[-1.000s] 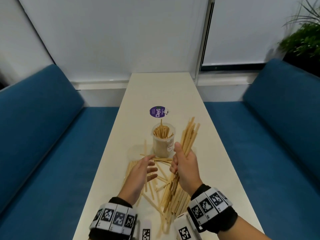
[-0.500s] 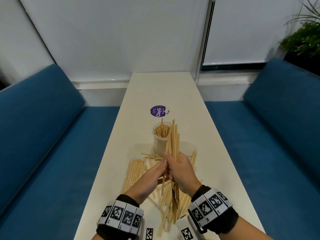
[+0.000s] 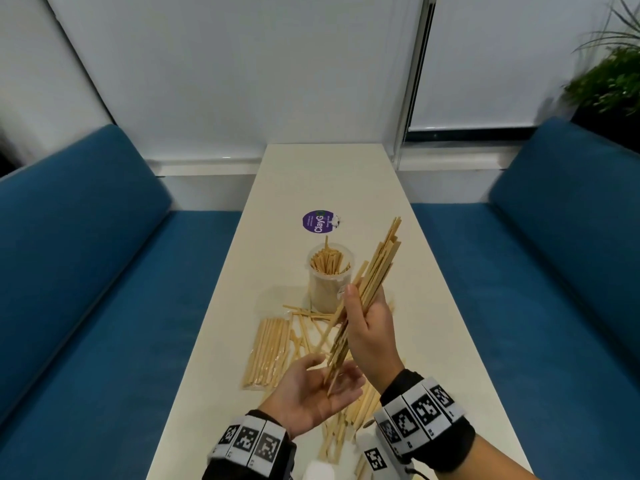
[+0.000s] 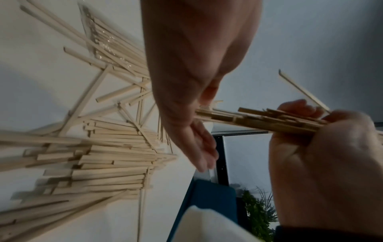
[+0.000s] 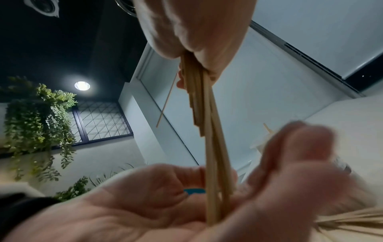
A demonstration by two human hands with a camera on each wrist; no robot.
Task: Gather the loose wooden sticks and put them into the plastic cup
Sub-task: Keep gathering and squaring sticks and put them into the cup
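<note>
Overhead, I see my right hand (image 3: pixel 367 327) gripping a bundle of sticks (image 3: pixel 367 285), tilted up to the right beside the plastic cup (image 3: pixel 329 282), which stands on the table (image 3: pixel 346 174) already holding sticks. My left hand (image 3: pixel 311 389) lies palm up, fingers relaxed, the bundle's lower ends resting in it. Loose sticks (image 3: pixel 311 334) litter the table below the cup.

From the left wrist, more loose sticks (image 4: pixel 103 163) lie heaped.

From the right wrist, the bundle (image 5: pixel 209 131) meets the left palm (image 5: pixel 145 204).
</note>
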